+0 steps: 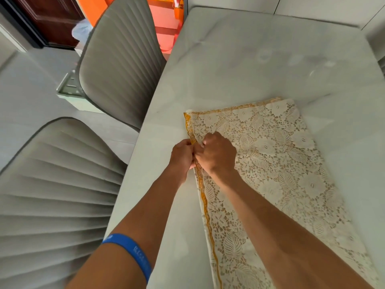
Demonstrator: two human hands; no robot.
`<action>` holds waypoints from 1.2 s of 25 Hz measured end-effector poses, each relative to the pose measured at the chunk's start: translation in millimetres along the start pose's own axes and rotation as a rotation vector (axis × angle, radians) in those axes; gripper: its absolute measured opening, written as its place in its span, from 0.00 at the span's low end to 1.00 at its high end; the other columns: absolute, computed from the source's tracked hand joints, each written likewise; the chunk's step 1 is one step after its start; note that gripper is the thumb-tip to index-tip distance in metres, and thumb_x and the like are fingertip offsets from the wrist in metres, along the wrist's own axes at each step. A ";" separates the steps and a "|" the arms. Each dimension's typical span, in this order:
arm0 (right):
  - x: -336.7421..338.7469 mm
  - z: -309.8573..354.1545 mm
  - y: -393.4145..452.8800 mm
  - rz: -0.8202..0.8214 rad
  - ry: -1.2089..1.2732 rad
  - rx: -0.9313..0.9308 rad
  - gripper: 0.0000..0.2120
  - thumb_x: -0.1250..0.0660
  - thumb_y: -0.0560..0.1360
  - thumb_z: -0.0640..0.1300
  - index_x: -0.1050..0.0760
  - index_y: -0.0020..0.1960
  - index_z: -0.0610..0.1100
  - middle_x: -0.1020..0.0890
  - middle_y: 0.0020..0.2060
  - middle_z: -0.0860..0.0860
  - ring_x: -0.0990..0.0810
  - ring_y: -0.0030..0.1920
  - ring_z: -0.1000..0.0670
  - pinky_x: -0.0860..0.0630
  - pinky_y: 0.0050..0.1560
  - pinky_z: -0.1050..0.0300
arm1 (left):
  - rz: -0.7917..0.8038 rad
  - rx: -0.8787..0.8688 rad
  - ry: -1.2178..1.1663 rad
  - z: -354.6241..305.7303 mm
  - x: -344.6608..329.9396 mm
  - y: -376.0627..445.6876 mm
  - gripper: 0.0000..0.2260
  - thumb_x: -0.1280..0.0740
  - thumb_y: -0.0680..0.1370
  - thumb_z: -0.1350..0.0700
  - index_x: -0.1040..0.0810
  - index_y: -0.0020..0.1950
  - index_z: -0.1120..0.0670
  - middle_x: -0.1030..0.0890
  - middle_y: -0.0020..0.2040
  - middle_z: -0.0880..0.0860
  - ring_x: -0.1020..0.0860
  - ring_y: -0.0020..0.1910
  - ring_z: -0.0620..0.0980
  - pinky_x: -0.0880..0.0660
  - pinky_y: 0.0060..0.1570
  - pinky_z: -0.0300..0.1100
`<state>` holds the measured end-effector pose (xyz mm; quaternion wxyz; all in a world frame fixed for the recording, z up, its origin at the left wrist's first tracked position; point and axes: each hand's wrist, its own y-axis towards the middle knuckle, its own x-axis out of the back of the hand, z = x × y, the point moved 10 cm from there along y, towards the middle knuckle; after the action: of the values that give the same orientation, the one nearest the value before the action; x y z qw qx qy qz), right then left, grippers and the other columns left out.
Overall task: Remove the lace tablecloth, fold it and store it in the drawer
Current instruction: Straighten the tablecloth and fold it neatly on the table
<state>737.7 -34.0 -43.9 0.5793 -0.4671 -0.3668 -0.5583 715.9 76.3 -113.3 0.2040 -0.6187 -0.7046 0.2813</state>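
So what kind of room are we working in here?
Probably a home dining area: a long pale marble-look table, two grey ribbed chairs drawn up to its side, and the lace tablecloth lying folded on it.

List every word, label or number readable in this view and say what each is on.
Blue wristband on the left forearm: pale printed lettering, too blurred to read.
Lace tablecloth, table, chairs: no text visible.
Orange objects in the background: nothing legible.
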 end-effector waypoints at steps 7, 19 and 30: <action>4.8 -1.4 -3.0 -0.043 0.012 -0.004 0.14 0.40 0.78 0.49 0.21 0.44 0.43 0.19 0.38 0.47 0.18 0.39 0.44 0.23 0.34 0.56 | -0.107 -0.250 0.299 -31.1 8.0 -9.9 0.09 0.39 0.77 0.60 0.19 0.48 0.52 0.17 0.42 0.52 0.20 0.39 0.51 0.23 0.42 0.44; 5.5 12.8 -21.2 -0.166 -0.075 0.077 0.07 0.38 0.78 0.40 0.23 0.48 0.40 0.21 0.45 0.45 0.23 0.43 0.43 0.28 0.35 0.52 | -0.266 -0.783 1.204 -24.8 8.6 -35.0 0.23 0.47 0.80 0.51 0.30 0.73 0.54 0.28 0.72 0.51 0.33 0.71 0.53 0.42 0.72 0.51; 9.0 14.0 -24.3 -0.130 0.317 0.313 0.11 0.40 0.80 0.42 0.21 0.45 0.40 0.17 0.39 0.47 0.21 0.38 0.47 0.22 0.40 0.50 | -0.270 -0.574 0.745 -27.6 32.1 -15.7 0.18 0.46 0.79 0.44 0.24 0.64 0.45 0.23 0.63 0.44 0.33 0.67 0.48 0.48 0.61 0.36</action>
<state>715.9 -22.0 -28.0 0.6580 -0.2534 -0.3824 -0.5971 716.7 110.8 -84.1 0.2978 -0.6119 -0.7067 -0.1937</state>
